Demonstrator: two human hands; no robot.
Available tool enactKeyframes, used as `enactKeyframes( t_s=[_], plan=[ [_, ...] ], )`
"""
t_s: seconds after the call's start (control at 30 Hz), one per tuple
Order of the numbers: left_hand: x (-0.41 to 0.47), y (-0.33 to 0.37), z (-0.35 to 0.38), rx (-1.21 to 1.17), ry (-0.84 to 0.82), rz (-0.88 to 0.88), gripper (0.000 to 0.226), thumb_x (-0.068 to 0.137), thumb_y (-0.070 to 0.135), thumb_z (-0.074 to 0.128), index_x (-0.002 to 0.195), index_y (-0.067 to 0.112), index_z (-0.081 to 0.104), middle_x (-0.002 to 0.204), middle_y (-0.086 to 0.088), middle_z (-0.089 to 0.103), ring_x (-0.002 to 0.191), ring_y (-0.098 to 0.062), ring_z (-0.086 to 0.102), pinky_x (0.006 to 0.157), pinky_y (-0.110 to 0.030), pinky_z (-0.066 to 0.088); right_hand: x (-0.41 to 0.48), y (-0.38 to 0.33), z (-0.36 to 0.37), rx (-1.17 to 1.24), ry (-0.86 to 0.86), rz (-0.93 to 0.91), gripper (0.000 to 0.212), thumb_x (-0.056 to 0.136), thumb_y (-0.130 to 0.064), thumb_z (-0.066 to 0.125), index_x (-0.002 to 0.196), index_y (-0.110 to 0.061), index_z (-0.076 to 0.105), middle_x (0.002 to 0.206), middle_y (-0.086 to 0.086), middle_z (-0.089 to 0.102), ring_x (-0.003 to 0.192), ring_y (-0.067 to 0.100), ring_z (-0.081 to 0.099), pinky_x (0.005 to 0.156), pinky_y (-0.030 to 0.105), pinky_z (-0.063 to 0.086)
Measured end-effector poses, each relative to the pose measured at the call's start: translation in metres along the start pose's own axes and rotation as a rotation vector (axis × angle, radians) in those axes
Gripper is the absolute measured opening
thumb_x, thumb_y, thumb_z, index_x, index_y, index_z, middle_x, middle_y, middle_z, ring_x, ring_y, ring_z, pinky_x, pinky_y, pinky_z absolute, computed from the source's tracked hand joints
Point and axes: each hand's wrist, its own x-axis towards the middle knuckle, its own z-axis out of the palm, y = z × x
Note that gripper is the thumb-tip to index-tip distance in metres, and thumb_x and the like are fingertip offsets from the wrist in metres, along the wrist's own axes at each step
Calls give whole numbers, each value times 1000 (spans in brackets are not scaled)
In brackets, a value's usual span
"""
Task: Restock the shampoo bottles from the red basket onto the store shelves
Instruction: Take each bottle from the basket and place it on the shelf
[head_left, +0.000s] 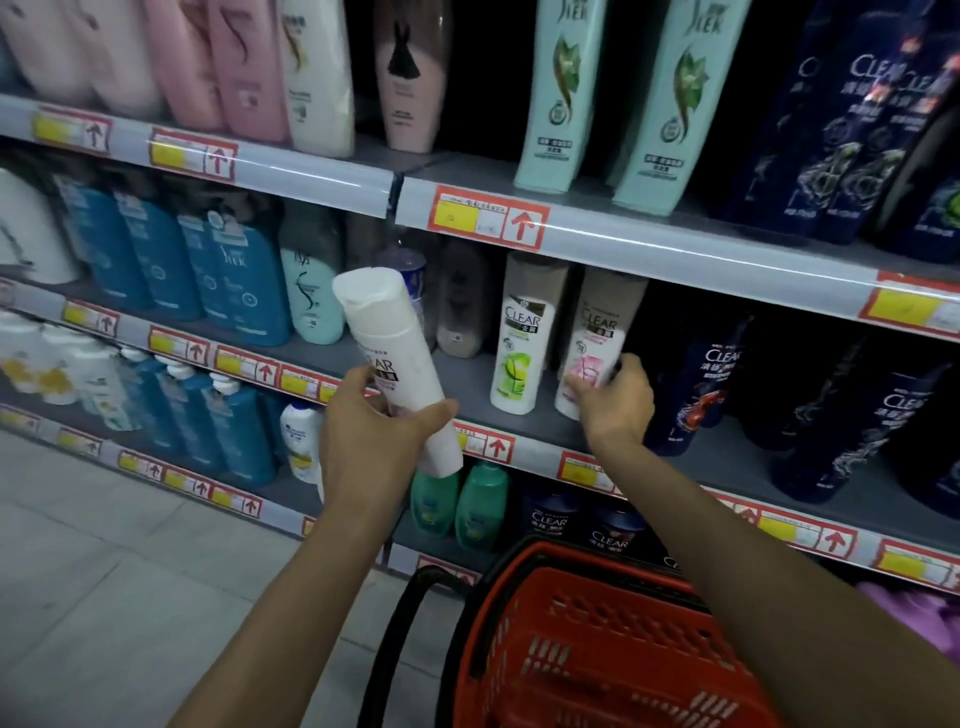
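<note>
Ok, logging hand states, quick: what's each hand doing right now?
Left hand: grips a white Clear bottle, tilted.
Right hand: grips the pink-label bottle on the shelf.

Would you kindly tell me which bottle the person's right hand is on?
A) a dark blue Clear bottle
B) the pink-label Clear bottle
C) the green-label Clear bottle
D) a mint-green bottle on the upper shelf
B: the right hand curls round the pink-label Clear bottle standing on the shelf, beside the green-label Clear bottle; the left hand holds a white bottle in the air.
</note>
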Motion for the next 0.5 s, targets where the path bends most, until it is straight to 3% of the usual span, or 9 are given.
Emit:
enactKeyframes(
  t_s=[0.1,0.23,0.3,0.4,0.5],
  plan=[
    [-1,1,-5,-1,14,-24,59,68,22,95,117,19,62,99,2,71,86,-7,65,67,-28,50,-32,11,-24,72,32,-137,45,82,-23,85,117,-12,59,114,5,63,102,23,62,87,39,52],
    [0,6,-12,-5,53,-42,65,67,26,95,122,19,63,109,1,71,94,-16,68,80,-38,54,-78,11,-44,157,4,-392,46,82,-17,85,118,-11,58,112,-3,59,103,6,54,87,24,48],
    [1,10,-15,-6,72,-44,61,67,26,95,119,21,62,109,2,70,95,-17,67,83,-40,54,-91,-6,-36,184,-34,-445,44,80,-18,88,115,-12,61,115,-5,62,109,3,54,90,20,47],
    [3,12,-18,12,105,-39,62,66,28,96,118,20,63,111,-3,72,93,-19,68,85,-44,57,-100,-49,-10,238,-149,-442,44,78,-18,88,114,-17,64,112,-8,65,100,2,58,82,11,46],
    [4,12,-20,42,126,-43,66,63,30,97,118,19,63,110,-6,74,93,-23,71,86,-52,60,-92,-80,31,226,-242,-416,41,79,-19,84,112,-23,60,110,-6,67,98,11,64,84,31,57]
  ],
)
